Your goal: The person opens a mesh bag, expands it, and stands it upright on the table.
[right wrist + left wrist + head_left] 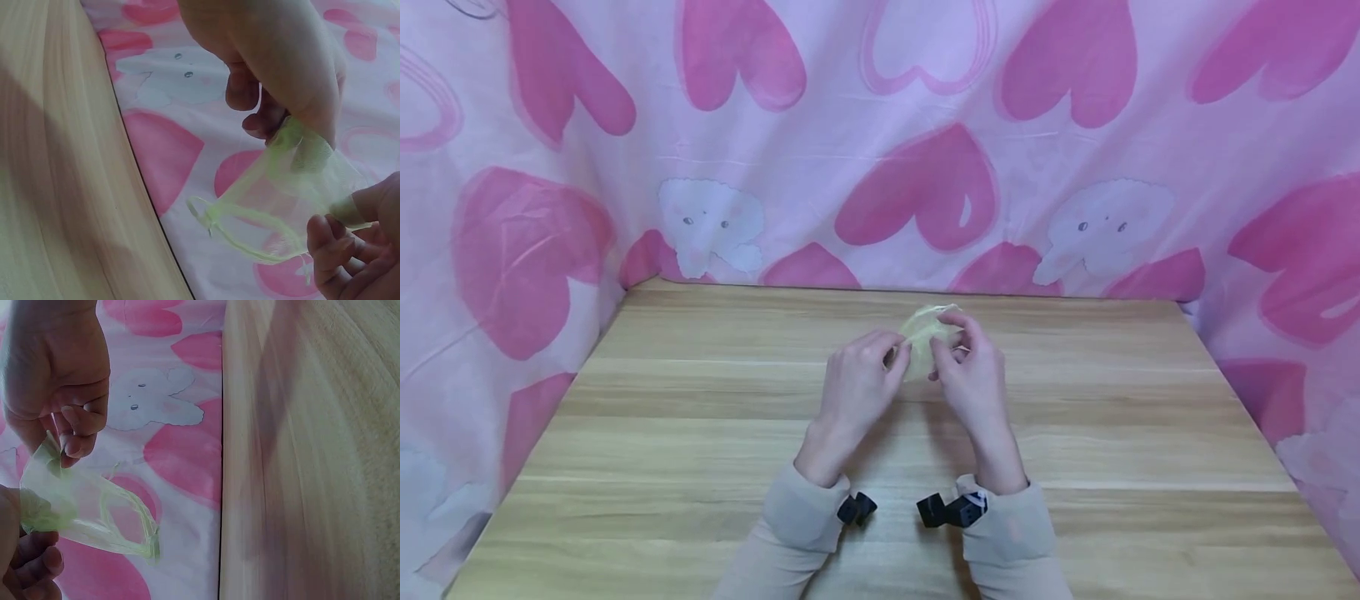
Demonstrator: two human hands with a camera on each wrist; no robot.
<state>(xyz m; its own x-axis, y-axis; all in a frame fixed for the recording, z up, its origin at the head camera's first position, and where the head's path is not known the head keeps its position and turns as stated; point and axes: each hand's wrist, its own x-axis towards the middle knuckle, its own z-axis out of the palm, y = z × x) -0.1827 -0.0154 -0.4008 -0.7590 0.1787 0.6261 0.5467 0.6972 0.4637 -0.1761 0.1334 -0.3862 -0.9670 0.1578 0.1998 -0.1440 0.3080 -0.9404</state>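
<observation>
A pale yellow-green mesh drawstring pouch (920, 327) is held up between both hands over the back of the table. My left hand (859, 377) pinches one side of it with thumb and fingers. On the opposite side, my right hand (974, 375) pinches the thin fabric, its fingers bent. The left wrist view shows the sheer pouch (94, 509) bunched near the left hand, its corded edge hanging downward. Fingertips show through the mesh pouch (269, 187) in the right wrist view, where a small loop of cord sticks out from the hem.
The light wooden table (700, 433) lies beneath both hands. A pink curtain (805, 183) with hearts and white rabbits hangs along the back and sides. Small black cameras (951, 510) are strapped at the beige cuffs.
</observation>
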